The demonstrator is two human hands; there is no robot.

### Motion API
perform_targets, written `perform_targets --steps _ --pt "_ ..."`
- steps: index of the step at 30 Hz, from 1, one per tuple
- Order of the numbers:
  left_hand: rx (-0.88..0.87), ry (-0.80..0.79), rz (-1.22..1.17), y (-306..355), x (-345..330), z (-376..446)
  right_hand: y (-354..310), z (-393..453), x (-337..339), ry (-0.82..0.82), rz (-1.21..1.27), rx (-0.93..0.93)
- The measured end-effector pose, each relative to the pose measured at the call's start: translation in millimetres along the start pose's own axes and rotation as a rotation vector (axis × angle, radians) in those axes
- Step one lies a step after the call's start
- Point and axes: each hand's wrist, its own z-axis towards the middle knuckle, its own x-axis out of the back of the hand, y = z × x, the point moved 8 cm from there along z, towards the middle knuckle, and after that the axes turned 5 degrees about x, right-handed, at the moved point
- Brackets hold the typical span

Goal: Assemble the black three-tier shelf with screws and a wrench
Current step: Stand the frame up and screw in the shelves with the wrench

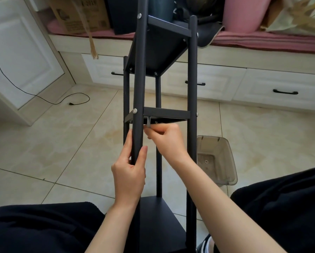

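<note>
The black three-tier shelf (192,88) lies tilted away from me, its near tier between my knees and its poles running up the view. My left hand (130,169) grips the front left pole (139,88) below the middle tier (166,113). My right hand (166,139) pinches a small silver wrench (149,122) that reaches up under the middle tier, just right of that pole. Silver screw heads (135,111) show on the poles at the middle and far tiers.
A clear plastic bin (218,157) with a small ring inside sits on the tile floor to the right of the shelf. White drawers and a cushioned bench stacked with boxes stand behind. A black cable (61,99) trails on the floor at left. My legs frame the bottom corners.
</note>
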Motion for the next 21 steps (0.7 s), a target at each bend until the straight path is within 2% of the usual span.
perform_targets --steps 13,21 --pt "0.015 -0.013 -0.016 -1.1 -1.7 -3.4 11.4 3.5 -9.9 0.206 0.134 0.064" --pt "0.019 -0.037 -0.001 1.1 -5.9 -3.0 13.7 -2.1 3.1 0.114 0.096 0.047"
